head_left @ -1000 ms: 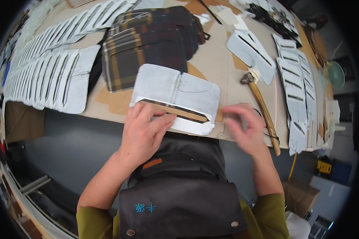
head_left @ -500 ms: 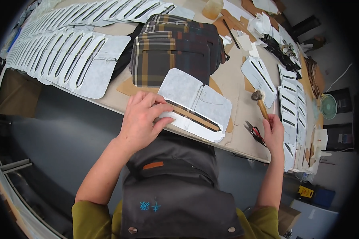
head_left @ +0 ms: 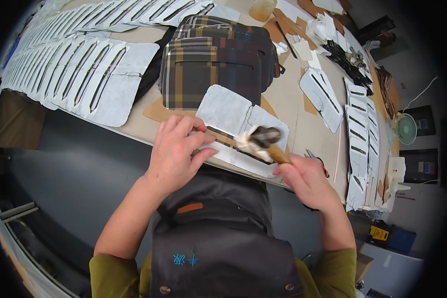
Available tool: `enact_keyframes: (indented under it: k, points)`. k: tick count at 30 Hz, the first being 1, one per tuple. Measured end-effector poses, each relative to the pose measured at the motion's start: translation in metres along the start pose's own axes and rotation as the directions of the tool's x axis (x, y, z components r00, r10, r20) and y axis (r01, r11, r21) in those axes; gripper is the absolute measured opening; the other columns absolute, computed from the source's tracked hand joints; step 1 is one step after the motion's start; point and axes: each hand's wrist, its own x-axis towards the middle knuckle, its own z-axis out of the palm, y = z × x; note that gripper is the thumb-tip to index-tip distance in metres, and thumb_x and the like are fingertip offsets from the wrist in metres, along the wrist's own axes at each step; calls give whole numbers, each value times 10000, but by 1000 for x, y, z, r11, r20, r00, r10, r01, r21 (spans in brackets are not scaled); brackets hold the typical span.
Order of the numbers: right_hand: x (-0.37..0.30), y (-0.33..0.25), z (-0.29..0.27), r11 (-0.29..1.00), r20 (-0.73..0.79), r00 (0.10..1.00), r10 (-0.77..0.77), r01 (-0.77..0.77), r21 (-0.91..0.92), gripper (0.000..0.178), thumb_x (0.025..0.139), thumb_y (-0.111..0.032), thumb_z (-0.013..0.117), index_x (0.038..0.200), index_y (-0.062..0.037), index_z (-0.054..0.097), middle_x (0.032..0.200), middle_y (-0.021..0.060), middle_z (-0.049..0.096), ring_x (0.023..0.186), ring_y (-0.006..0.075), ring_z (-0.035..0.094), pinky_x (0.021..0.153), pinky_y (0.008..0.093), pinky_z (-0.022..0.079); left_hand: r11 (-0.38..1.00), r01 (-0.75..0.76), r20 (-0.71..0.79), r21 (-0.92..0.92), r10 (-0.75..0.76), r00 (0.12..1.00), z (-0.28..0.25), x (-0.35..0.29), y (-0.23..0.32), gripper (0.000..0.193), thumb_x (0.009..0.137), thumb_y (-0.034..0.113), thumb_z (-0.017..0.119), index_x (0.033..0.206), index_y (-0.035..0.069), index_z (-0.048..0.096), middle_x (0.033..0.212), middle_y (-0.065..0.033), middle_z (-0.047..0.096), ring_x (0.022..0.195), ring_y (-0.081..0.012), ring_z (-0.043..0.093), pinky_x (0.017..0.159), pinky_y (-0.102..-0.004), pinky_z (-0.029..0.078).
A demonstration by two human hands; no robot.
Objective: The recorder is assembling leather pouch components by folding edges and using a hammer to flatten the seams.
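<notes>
My left hand (head_left: 178, 151) is at the left end of a white-backed fabric panel (head_left: 224, 107) on the table's near edge. Its forefinger and thumb grip the panel around one end of a long slot, where a plaid and tan strip (head_left: 222, 140) shows. In my right hand (head_left: 308, 180) is a hammer with a wooden handle (head_left: 278, 155). Its dark and whitish head (head_left: 264, 139), blurred by motion, is over the right part of the slot and hides some of it. Red-handled scissors (head_left: 323, 166) lie partly hidden behind my right hand.
A stack of plaid fabric pieces (head_left: 193, 82) lies just beyond the panel. Overlapping rows of slotted white panels (head_left: 109, 99) cover the table's left side. More slotted pieces (head_left: 357, 131) hang along the right edge. A jar (head_left: 262, 10) and paper scraps (head_left: 303, 49) lie at the back.
My right hand has swung the hammer leftward from beside the scissors to over the slotted panel. My left hand has stayed nearly still at the panel's left end.
</notes>
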Motion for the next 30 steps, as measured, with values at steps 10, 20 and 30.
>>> enact_keyframes:
  k: [10, 20, 30]
  points:
    - [-3, 11, -1, 996, -110, 994, -24, 14, -88, 331, 1043, -276, 580, 877, 10, 570, 653, 177, 551, 565, 333, 510, 573, 401, 448, 1000, 10, 13, 15, -10, 1000, -3, 3, 3, 464, 779, 161, 825, 1207, 58, 681, 1162, -65, 623, 1059, -289, 560, 938, -412, 437]
    - [22, 12, 14, 975, -69, 997, 45, -59, -216, 341, 1035, -283, 583, 867, 12, 555, 693, 250, 596, 671, 486, 586, 610, 498, 463, 997, 64, 120, 41, -68, 990, -9, 7, 6, 481, 772, 133, 819, 1226, 46, 685, 1196, -61, 615, 1089, -295, 543, 970, -412, 436]
    - [18, 20, 8, 955, -72, 997, 9, -30, -296, 338, 1021, -274, 602, 860, 20, 556, 692, 252, 615, 665, 489, 599, 602, 498, 476, 998, 70, 108, -2, -70, 992, -8, 11, 8, 483, 756, 127, 834, 1211, 41, 696, 1188, -69, 618, 1076, -299, 542, 969, -403, 443]
